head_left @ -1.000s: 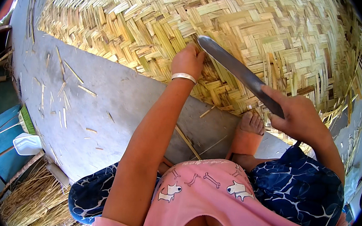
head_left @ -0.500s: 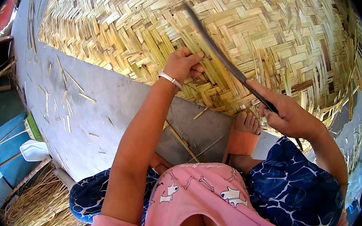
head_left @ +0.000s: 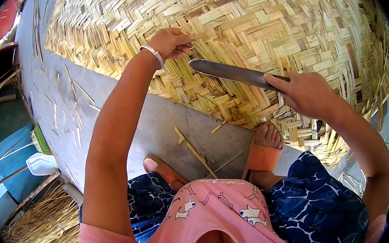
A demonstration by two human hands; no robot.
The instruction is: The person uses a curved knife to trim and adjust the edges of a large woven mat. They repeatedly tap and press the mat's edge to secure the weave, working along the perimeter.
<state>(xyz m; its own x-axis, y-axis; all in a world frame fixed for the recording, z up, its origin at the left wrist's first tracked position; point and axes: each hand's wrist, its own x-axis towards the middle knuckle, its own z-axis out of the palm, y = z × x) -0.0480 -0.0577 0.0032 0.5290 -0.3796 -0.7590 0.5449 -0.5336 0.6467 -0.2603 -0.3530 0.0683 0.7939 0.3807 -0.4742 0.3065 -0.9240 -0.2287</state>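
Note:
A large woven mat (head_left: 261,24) of pale and yellow-green split strips fills the upper view. My right hand (head_left: 307,93) grips the handle of a long knife (head_left: 237,74) with a dark, slightly curved blade. The blade lies nearly level above the mat, its rounded tip pointing left toward my other hand. My left hand (head_left: 170,43), with a white band at the wrist, is closed in a pinch over the mat, a little beyond the tip. Something thin and pale shows at its fingertips, too small to name.
My feet in orange sandals (head_left: 262,159) stand at the mat's near edge. A split stick (head_left: 196,152) and loose slivers lie on the grey floor. At lower left are a straw bundle (head_left: 47,215), a white plastic container (head_left: 41,164) and blue panels (head_left: 9,149).
My left hand has moved left and slightly farther away over the mat. The knife has swung from a steep slant to nearly level, its tip now lower, and my right hand has risen.

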